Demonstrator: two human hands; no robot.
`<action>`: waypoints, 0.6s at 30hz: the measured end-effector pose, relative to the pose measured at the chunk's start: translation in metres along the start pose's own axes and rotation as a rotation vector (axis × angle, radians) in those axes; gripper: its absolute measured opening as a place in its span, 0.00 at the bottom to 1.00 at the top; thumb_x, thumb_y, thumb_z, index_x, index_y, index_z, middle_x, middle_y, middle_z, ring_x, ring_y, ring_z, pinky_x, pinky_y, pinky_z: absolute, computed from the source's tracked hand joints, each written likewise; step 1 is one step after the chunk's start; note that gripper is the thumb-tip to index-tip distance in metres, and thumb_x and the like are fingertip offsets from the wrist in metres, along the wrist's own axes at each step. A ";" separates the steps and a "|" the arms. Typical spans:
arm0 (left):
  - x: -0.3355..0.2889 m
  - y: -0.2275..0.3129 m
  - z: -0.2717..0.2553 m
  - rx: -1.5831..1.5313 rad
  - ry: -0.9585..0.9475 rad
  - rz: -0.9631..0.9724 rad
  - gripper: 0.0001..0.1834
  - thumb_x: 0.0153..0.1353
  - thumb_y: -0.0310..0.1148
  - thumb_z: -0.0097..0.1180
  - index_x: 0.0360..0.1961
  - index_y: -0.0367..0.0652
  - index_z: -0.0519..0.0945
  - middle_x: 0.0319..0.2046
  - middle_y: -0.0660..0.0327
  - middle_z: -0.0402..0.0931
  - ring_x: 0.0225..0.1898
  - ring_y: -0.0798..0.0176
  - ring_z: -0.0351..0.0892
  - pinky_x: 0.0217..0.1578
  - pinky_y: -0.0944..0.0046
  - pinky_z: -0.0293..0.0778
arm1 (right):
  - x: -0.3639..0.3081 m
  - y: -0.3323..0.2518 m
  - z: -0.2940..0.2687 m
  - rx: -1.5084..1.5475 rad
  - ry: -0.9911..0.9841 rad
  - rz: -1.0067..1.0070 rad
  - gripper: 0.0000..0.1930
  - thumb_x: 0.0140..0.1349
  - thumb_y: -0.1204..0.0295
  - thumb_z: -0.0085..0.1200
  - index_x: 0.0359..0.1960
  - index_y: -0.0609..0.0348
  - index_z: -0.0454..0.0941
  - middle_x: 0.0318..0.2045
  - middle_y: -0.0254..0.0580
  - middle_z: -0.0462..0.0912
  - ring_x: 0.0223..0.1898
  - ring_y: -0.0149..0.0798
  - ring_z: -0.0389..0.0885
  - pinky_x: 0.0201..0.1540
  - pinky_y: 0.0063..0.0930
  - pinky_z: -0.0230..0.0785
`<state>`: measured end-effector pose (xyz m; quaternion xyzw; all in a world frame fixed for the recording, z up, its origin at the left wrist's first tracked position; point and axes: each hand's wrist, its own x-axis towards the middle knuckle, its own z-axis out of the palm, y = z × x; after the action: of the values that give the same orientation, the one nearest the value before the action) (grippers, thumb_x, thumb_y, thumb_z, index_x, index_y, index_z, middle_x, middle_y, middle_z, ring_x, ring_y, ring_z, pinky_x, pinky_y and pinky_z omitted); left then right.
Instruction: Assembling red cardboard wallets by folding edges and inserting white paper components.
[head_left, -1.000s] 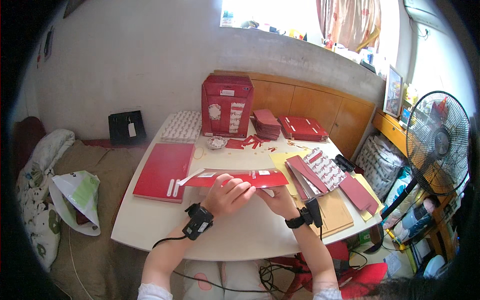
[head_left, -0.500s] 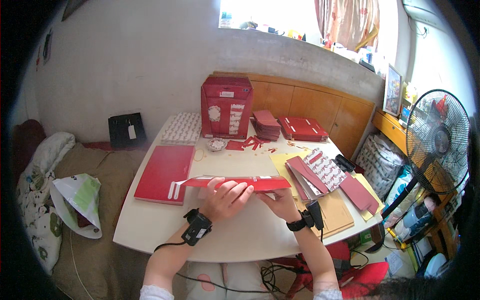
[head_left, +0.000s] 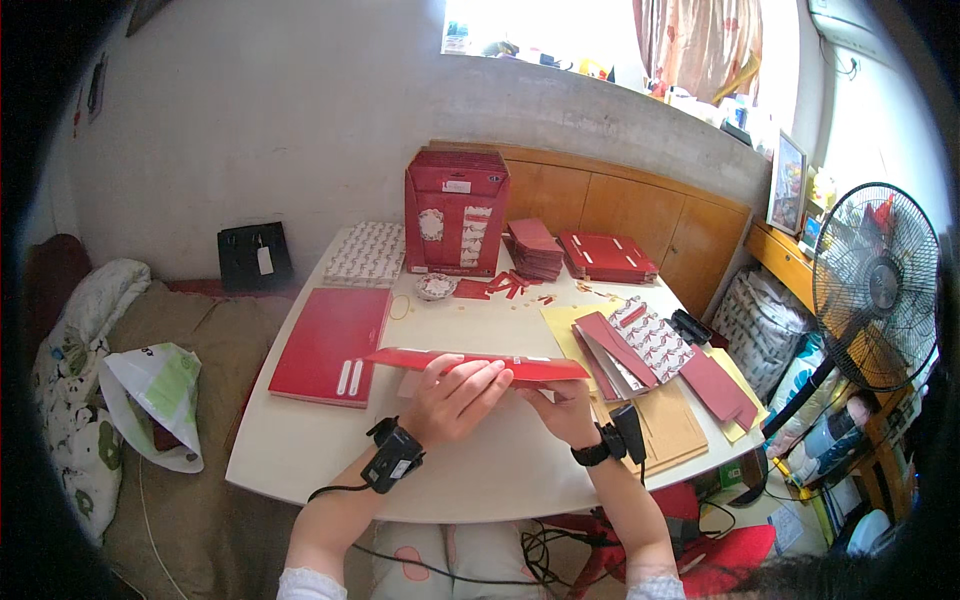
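Red card [head_left: 545, 371]: it is up above the near part of the white desk [head_left: 480, 485], tipped so we see it almost from its thin side.
Card weight: it looks thin, so I think it is light.
Card stiffness: it seems stiff enough to stay nearly flat, but a hard squeeze could bend it or leave a crease.
Card skin: it looks smooth and a bit shiny, so it may slide on dry fingers.
Good place to hold: the edges near both ends look best, with flat, soft fingers, so the middle does not fold.
Left hand [head_left: 450, 402]: its fingers lie bent over the card, close together; the thumb is hidden, so I cannot tell if it pinches.
Right hand [head_left: 562, 410]: it is clamped on the card's low edge, near the right end, with its thumb below.
Left of the card: a big red flat piece [head_left: 325, 335] with two white strips lies on the desk.
Right of the card: a folded patterned piece [head_left: 648, 340] lies near brown board [head_left: 668, 435].
Back of the desk: a tall red box [head_left: 455, 210] stands behind a small round dish [head_left: 436, 287] and red scraps [head_left: 510, 284].
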<state>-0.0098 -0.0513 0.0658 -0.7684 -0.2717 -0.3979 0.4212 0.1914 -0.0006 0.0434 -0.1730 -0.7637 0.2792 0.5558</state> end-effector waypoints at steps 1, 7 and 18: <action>0.001 0.000 0.000 -0.007 -0.003 -0.004 0.17 0.60 0.32 0.57 0.51 0.44 0.78 0.47 0.65 0.78 0.47 0.68 0.77 0.52 0.60 0.69 | 0.000 0.000 -0.001 -0.001 0.000 0.000 0.13 0.56 0.79 0.62 0.45 0.59 0.84 0.38 0.45 0.86 0.40 0.39 0.83 0.44 0.28 0.74; 0.001 0.001 0.001 -0.030 0.019 -0.010 0.17 0.59 0.31 0.58 0.50 0.43 0.79 0.47 0.64 0.78 0.47 0.68 0.77 0.51 0.59 0.69 | 0.000 -0.004 -0.002 0.015 -0.014 -0.019 0.13 0.57 0.79 0.62 0.45 0.60 0.83 0.39 0.44 0.86 0.40 0.38 0.83 0.45 0.27 0.73; 0.001 0.002 -0.001 -0.034 0.013 -0.020 0.17 0.59 0.31 0.58 0.51 0.43 0.80 0.47 0.64 0.78 0.48 0.69 0.77 0.53 0.59 0.67 | -0.002 -0.008 -0.002 -0.044 -0.001 -0.042 0.13 0.56 0.79 0.62 0.44 0.61 0.83 0.38 0.45 0.85 0.39 0.39 0.83 0.43 0.27 0.74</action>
<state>-0.0077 -0.0529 0.0662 -0.7700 -0.2698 -0.4118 0.4059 0.1944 -0.0076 0.0476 -0.1690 -0.7733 0.2510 0.5572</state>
